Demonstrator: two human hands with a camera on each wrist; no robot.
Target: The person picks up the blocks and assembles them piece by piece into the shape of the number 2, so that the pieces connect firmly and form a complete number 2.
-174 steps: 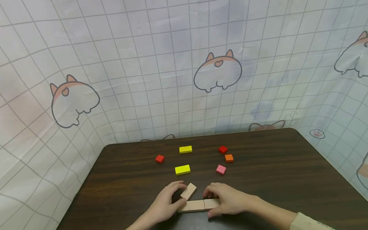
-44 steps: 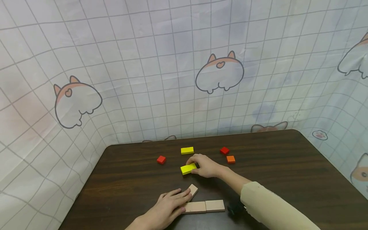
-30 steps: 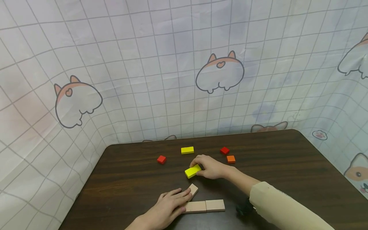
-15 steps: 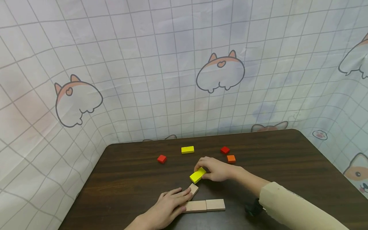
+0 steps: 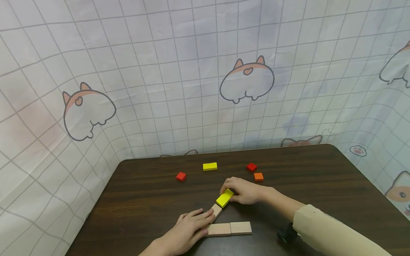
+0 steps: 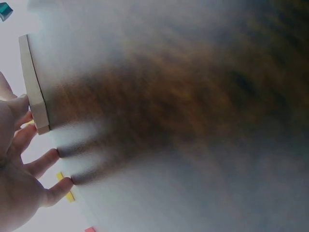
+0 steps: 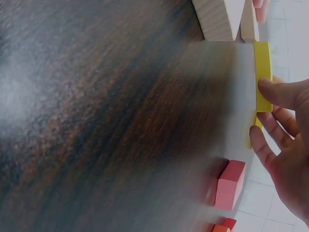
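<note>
Right hand (image 5: 242,191) clamped on the held yellow block (image 5: 225,198), thumb on one long side, fingers on the other. Block sits at the far end of the angled wooden block (image 5: 216,212), roughly in line with it, slanting away to the right; ends meet or nearly so, cannot tell if fully touching. Left hand (image 5: 188,229) lies palm down, fingers extended and a bit spread, fingertips over the angled wooden block, thumb at the left wooden block (image 5: 219,229). Hands apart from each other, left one nearer the person.

Left wooden block and right wooden block (image 5: 241,228) lie end to end in a straight row along the near side; angled wooden block slants off by the row's left end, join hidden under left hand.

Far yellow block (image 5: 210,166) flat near the back of the dark wood-grain counter (image 5: 134,199). Left red block (image 5: 181,176) to its left, slightly nearer. Right red block (image 5: 251,167) to its right, orange block (image 5: 258,176) just in front of that one. Pink block (image 7: 231,186) near the right hand, seen in right wrist view. Pale sleeve (image 5: 333,229) on right arm. Gridded cloth with cartoon animals (image 5: 179,89) behind.
</note>
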